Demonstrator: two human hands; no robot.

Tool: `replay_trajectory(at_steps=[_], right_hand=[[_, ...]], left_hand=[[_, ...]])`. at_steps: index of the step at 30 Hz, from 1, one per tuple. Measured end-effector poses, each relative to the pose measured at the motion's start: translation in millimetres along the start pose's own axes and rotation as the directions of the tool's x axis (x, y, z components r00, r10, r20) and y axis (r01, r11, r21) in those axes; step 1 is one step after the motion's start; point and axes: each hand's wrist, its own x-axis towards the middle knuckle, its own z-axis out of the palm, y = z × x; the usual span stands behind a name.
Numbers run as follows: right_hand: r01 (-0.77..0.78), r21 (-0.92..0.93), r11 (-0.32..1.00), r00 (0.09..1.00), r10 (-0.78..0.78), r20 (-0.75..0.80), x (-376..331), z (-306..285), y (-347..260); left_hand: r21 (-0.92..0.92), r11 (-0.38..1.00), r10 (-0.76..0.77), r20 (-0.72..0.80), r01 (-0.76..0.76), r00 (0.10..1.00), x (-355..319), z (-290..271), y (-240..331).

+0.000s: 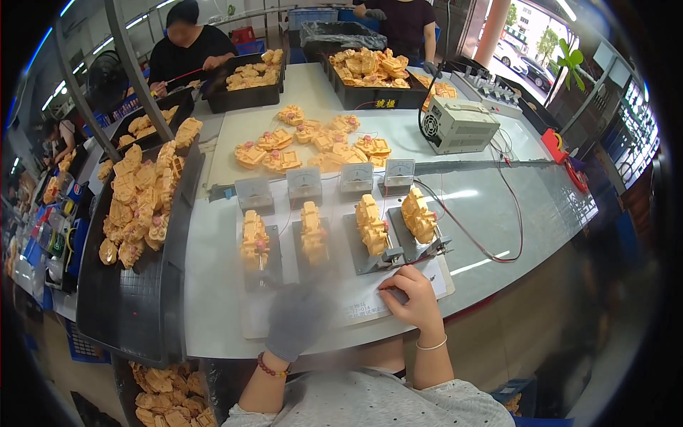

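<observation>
Yellow moulded-plastic toy pieces sit clamped on grey fixtures just beyond my curled, empty right hand and blurred, gloved left hand, grip unclear; light, rigid, I'd pinch their flanks.

Matt yellow plastic toy parts, dull grey metal fixtures, glossy pale tabletop, grey cloth glove.

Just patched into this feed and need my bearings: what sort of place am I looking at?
Most likely a factory assembly or test bench. Four yellow plastic parts sit in fixtures below a row of small meters, wired to a grey power supply, and black trays hold many more.
</observation>
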Motion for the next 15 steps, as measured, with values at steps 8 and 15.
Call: replay_trajectory(at_steps=[8, 15], right_hand=[[0.008, -0.029, 1.000, 1.000, -0.008, -0.002, -6.6, -3.6, -4.7], [0.016, -0.019, 1.000, 1.000, -0.016, 0.021, -6.0, -0.1, -0.7]], left_hand=[[-0.006, 0.999, 0.054, 0.063, -0.054, 0.997, 0.5, -5.5, 7.3], [-0.007, 0.999, 0.038, 0.089, -0.037, 0.995, -0.5, -3.4, 7.0]])
